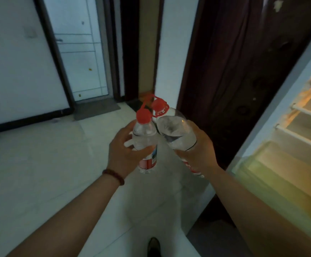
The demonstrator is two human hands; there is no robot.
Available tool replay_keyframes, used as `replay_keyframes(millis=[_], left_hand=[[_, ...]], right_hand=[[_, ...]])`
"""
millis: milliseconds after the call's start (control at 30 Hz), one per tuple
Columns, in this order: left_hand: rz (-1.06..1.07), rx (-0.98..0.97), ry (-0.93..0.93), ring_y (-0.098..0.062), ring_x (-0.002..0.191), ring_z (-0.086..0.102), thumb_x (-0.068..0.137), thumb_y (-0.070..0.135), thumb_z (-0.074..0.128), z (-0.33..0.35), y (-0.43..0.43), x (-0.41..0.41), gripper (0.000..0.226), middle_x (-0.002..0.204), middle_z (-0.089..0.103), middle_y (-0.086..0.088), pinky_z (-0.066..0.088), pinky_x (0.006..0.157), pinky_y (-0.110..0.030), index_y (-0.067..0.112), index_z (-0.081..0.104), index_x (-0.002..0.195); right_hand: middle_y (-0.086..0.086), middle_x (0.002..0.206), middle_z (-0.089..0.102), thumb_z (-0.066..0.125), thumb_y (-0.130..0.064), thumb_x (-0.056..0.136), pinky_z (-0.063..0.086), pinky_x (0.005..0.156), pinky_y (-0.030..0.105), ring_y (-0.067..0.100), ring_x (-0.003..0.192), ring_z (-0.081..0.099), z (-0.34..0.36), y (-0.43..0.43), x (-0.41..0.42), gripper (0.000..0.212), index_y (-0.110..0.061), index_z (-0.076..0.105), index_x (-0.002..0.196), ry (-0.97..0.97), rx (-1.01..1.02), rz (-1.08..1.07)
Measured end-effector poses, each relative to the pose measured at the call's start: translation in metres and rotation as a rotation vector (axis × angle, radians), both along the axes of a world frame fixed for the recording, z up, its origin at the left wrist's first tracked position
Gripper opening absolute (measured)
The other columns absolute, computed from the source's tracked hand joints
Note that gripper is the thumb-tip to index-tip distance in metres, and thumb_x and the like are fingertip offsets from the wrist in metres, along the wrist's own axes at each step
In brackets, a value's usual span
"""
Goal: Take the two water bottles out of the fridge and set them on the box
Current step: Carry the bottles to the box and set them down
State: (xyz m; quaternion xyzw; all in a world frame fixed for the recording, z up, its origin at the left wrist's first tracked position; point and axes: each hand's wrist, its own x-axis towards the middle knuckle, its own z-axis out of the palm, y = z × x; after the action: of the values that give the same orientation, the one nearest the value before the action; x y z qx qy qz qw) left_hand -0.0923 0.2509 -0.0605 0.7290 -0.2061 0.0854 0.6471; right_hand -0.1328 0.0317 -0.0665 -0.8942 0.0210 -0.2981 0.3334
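Note:
I hold two clear water bottles with red caps and red labels in front of me, above the tiled floor. My left hand point(123, 154), with a bead bracelet on the wrist, grips the left bottle point(144, 134) around its middle. My right hand point(200, 154) grips the right bottle point(175, 130), which tilts toward the left one so their tops nearly touch. The open fridge point(299, 130) stands at the right edge, its lit shelves showing. No box is in view.
A dark wooden door point(243, 71) stands behind the bottles. A white pillar point(177, 52) rises beside it. A white door point(80, 52) with a grey mat point(97, 108) lies far left. Pale floor tiles point(39, 164) spread to the left. My shoe point(153, 246) shows at the bottom.

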Motion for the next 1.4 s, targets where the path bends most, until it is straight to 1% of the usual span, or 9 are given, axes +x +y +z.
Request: replay_keyframes(millis=[133, 300, 367, 500, 567, 733, 1000, 1200, 1400], left_hand=[[0.140, -0.041, 0.019, 0.012, 0.098, 0.056, 0.058, 0.023, 0.085, -0.011, 0.045, 0.018, 0.072, 0.108, 0.058, 0.027, 0.049, 0.079, -0.021, 0.068, 0.050, 0.101], [0.282, -0.056, 0.048, 0.003, 0.103, 0.057, 0.060, 0.024, 0.084, -0.023, 0.100, 0.047, 0.068, 0.115, 0.060, 0.021, 0.051, 0.076, -0.017, 0.060, 0.053, 0.108], [0.334, -0.068, 0.061, 0.006, 0.101, 0.057, 0.060, 0.021, 0.084, -0.027, 0.123, 0.066, 0.069, 0.116, 0.059, 0.021, 0.050, 0.071, -0.013, 0.056, 0.053, 0.110], [0.420, -0.063, 0.071, 0.008, 0.100, 0.056, 0.060, 0.017, 0.085, -0.033, 0.166, 0.112, 0.069, 0.114, 0.059, 0.022, 0.048, 0.067, -0.007, 0.056, 0.055, 0.108], [0.471, -0.066, 0.083, 0.007, 0.100, 0.056, 0.060, 0.015, 0.085, -0.034, 0.187, 0.134, 0.069, 0.114, 0.059, 0.020, 0.048, 0.068, -0.007, 0.056, 0.055, 0.107], [0.615, -0.064, 0.115, 0.002, 0.103, 0.057, 0.060, 0.012, 0.085, -0.041, 0.240, 0.184, 0.069, 0.118, 0.060, 0.014, 0.050, 0.068, -0.010, 0.041, 0.056, 0.116], [0.810, -0.059, 0.162, 0.016, 0.098, 0.054, 0.063, 0.011, 0.083, -0.052, 0.326, 0.242, 0.069, 0.116, 0.056, 0.020, 0.047, 0.065, -0.004, 0.041, 0.052, 0.117], [0.911, -0.088, 0.179, 0.000, 0.104, 0.055, 0.064, 0.012, 0.082, -0.064, 0.407, 0.293, 0.068, 0.116, 0.056, 0.019, 0.047, 0.064, -0.006, 0.040, 0.052, 0.118], [0.919, -0.088, 0.191, 0.005, 0.103, 0.055, 0.062, 0.012, 0.082, -0.068, 0.508, 0.359, 0.070, 0.118, 0.057, 0.018, 0.047, 0.065, -0.006, 0.038, 0.053, 0.120]], right_hand=[[-0.022, 0.107, 0.063, 0.084, -0.040, 0.057, 0.038, 0.077, -0.003, -0.008, 0.098, 0.055, -0.016, 0.043, 0.043, 0.080, -0.043, 0.045, 0.126, 0.052, 0.078, 0.116], [-0.015, 0.105, 0.064, 0.082, -0.047, 0.058, 0.035, 0.080, -0.004, -0.004, 0.094, 0.056, -0.036, 0.102, 0.106, 0.071, -0.031, 0.052, 0.119, 0.054, 0.071, 0.252], [-0.012, 0.100, 0.065, 0.076, -0.054, 0.063, 0.036, 0.082, -0.002, -0.005, 0.091, 0.057, -0.044, 0.130, 0.135, 0.062, -0.023, 0.055, 0.113, 0.056, 0.066, 0.313], [-0.028, 0.089, 0.054, 0.053, -0.075, 0.069, 0.042, 0.080, 0.001, -0.020, 0.088, 0.049, -0.056, 0.183, 0.201, 0.061, -0.026, 0.057, 0.104, 0.090, 0.065, 0.433], [-0.027, 0.089, 0.060, 0.067, -0.063, 0.063, 0.050, 0.080, 0.013, -0.012, 0.089, 0.057, -0.059, 0.208, 0.233, 0.054, -0.031, 0.056, 0.106, 0.171, 0.105, 0.487], [-0.009, 0.113, 0.064, 0.087, -0.032, 0.057, 0.055, 0.084, 0.034, 0.009, 0.104, 0.061, -0.066, 0.266, 0.304, 0.080, -0.032, 0.049, 0.127, 0.228, 0.184, 0.626], [-0.009, 0.104, 0.063, 0.084, -0.038, 0.058, 0.059, 0.065, 0.042, 0.016, 0.090, 0.064, -0.073, 0.371, 0.396, 0.075, -0.036, 0.047, 0.123, 0.322, 0.122, 0.789], [-0.005, 0.124, 0.058, 0.085, -0.039, 0.059, 0.052, 0.088, 0.042, 0.019, 0.115, 0.055, -0.086, 0.457, 0.462, 0.089, -0.031, 0.040, 0.136, 0.305, 0.022, 0.842], [-0.003, 0.123, 0.059, 0.084, -0.035, 0.061, 0.051, 0.089, 0.040, 0.018, 0.113, 0.056, -0.085, 0.554, 0.529, 0.087, -0.027, 0.042, 0.137, 0.276, 0.034, 0.847]])
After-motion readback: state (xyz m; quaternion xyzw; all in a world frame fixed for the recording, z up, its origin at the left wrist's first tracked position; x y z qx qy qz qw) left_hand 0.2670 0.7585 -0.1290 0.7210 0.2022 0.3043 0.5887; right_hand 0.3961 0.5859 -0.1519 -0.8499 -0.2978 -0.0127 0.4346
